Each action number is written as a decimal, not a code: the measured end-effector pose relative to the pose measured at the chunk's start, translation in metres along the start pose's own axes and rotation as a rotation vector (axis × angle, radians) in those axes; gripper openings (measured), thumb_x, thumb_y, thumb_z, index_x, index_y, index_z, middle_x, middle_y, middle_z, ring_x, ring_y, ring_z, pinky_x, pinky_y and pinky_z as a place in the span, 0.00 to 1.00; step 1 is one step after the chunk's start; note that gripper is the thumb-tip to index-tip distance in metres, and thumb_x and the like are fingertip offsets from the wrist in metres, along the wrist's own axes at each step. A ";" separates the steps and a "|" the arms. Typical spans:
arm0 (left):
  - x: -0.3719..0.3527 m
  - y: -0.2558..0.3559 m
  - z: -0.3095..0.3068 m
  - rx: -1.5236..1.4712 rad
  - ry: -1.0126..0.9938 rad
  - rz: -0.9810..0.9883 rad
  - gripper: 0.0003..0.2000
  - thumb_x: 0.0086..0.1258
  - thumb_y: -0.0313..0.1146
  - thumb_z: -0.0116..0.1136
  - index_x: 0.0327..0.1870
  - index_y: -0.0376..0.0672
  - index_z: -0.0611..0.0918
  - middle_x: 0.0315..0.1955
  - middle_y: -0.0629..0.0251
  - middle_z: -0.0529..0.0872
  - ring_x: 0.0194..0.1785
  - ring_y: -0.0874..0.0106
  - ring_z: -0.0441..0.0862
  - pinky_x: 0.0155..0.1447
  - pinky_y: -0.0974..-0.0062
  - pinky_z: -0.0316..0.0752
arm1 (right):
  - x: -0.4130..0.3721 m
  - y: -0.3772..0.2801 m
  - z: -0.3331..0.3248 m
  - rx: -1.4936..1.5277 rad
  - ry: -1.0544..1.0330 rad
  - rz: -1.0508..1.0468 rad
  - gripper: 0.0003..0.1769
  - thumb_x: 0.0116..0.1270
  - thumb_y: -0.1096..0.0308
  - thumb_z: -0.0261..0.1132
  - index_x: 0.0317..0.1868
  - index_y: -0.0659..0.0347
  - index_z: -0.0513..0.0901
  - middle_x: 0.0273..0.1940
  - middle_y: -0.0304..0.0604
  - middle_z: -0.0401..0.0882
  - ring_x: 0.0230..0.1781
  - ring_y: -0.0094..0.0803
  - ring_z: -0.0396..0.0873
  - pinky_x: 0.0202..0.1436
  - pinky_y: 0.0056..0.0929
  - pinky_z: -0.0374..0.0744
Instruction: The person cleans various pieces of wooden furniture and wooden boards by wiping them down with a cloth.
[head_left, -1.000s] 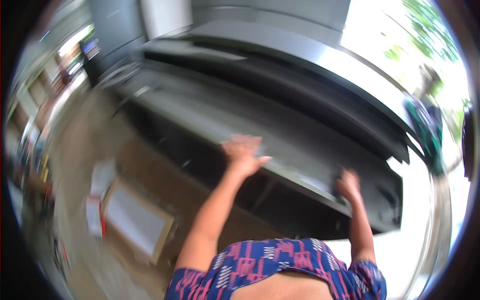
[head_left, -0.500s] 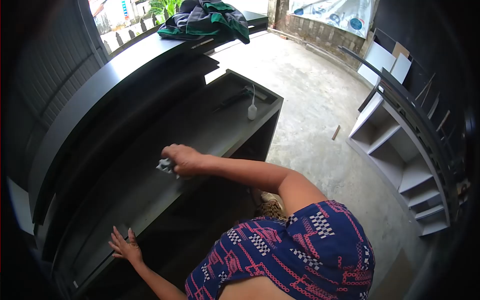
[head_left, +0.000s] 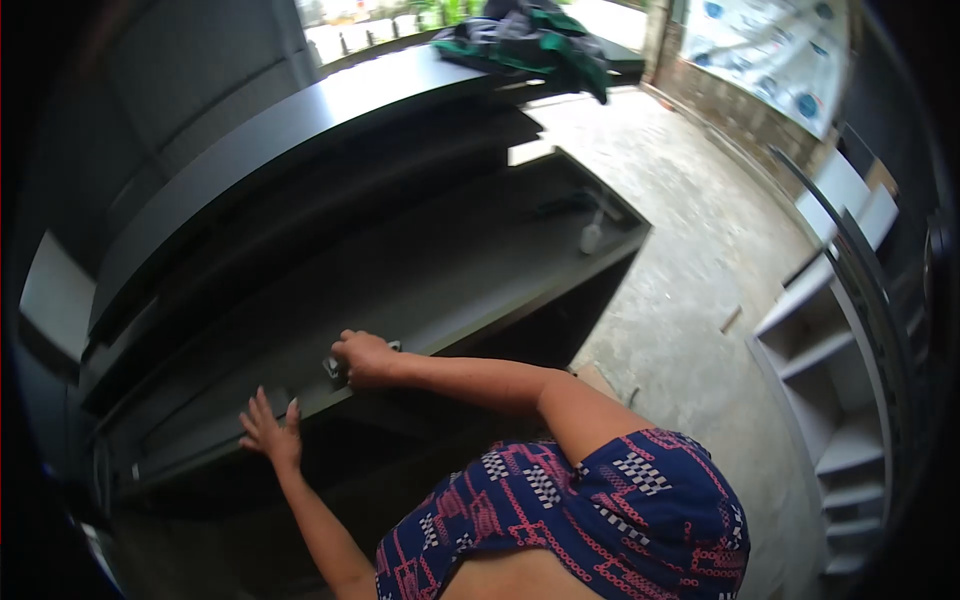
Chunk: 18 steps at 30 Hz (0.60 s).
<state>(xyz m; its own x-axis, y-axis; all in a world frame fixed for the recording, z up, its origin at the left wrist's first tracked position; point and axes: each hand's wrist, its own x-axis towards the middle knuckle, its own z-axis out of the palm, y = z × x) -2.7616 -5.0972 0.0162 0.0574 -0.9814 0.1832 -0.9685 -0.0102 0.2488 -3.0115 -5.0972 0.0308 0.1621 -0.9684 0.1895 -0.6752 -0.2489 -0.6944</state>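
Observation:
My right hand (head_left: pixel 366 359) is closed round a crumpled grey-white rag (head_left: pixel 332 369), bits of which poke out on both sides of the fingers. It rests low over the dark panel (head_left: pixel 440 265) of a long cabinet-like piece, close to its front edge. Further left, my left hand (head_left: pixel 270 430) lies at that same edge with fingers spread and nothing in them. Toward the panel's far right end stands a small white bottle (head_left: pixel 591 239) with a thin spout. A dark tool (head_left: pixel 568 206), blurred, lies just behind the bottle.
A dark raised board (head_left: pixel 330 105) runs behind the panel, with grey and green clothing (head_left: pixel 535 45) heaped on it. On the right, a pale shelf unit (head_left: pixel 825 400) stands on the concrete floor (head_left: pixel 690 300). A small wood strip (head_left: pixel 731 319) lies between.
My right hand has drawn the rag toward the front edge and nearer my left hand. My left hand stays spread at the edge. The view has swung left, shifting the scene rightward.

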 end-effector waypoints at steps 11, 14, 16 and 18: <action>-0.105 0.168 -0.143 -1.631 -0.348 0.953 0.09 0.62 0.29 0.58 0.41 0.38 0.80 0.49 0.57 0.76 0.57 0.65 0.69 0.59 0.66 0.64 | -0.017 0.062 -0.041 -0.012 0.085 -0.180 0.12 0.47 0.76 0.62 0.35 0.62 0.78 0.35 0.46 0.73 0.37 0.44 0.74 0.41 0.33 0.72; -0.137 0.250 -0.113 -1.840 -0.473 1.250 0.16 0.65 0.35 0.55 0.50 0.35 0.76 0.50 0.55 0.76 0.51 0.63 0.72 0.55 0.70 0.66 | -0.016 0.044 -0.035 -0.118 0.118 -0.163 0.11 0.49 0.76 0.63 0.36 0.62 0.78 0.33 0.47 0.73 0.34 0.42 0.74 0.40 0.32 0.72; -0.135 0.269 -0.121 -1.766 -0.508 1.371 0.16 0.64 0.35 0.56 0.50 0.36 0.76 0.50 0.55 0.76 0.52 0.62 0.71 0.55 0.69 0.65 | -0.012 0.055 -0.034 -0.095 0.088 -0.178 0.11 0.50 0.76 0.63 0.36 0.62 0.78 0.33 0.46 0.73 0.34 0.42 0.74 0.40 0.32 0.72; -0.125 0.271 -0.131 -1.709 -0.505 1.429 0.17 0.64 0.36 0.56 0.50 0.36 0.76 0.50 0.54 0.76 0.52 0.62 0.70 0.56 0.68 0.64 | -0.004 0.056 -0.031 -0.098 0.085 -0.206 0.10 0.50 0.76 0.63 0.36 0.62 0.78 0.33 0.46 0.73 0.34 0.42 0.75 0.40 0.32 0.72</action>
<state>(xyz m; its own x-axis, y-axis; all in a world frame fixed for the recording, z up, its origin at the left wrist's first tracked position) -2.9999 -4.9520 0.1849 -0.5604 -0.1579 0.8130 0.7364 0.3541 0.5764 -3.0725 -5.1064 0.0128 0.2452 -0.8917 0.3804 -0.7015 -0.4340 -0.5653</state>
